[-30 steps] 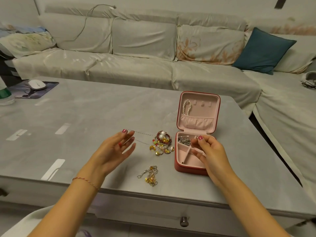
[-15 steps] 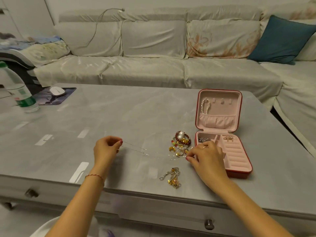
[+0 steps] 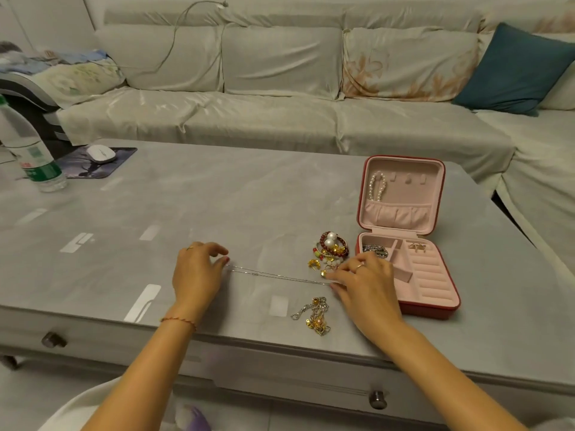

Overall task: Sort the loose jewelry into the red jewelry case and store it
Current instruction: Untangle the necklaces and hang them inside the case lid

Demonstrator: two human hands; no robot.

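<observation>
Since earlier, both my hands sit lower: left hand (image 3: 196, 272) and right hand (image 3: 365, 283) pinch the thin chain (image 3: 277, 276) taut near the table's (image 3: 217, 200) front edge.

You are stretching a thin silver chain (image 3: 277, 276) taut, low over the worktop. The red jewelry case (image 3: 404, 241) is standing open, pink-lined, a pearl strand (image 3: 378, 185) hanging in its lid. A beaded pile (image 3: 330, 251) is lying beside it, a gold-and-silver tangle (image 3: 315, 315) sitting nearer you.
</observation>
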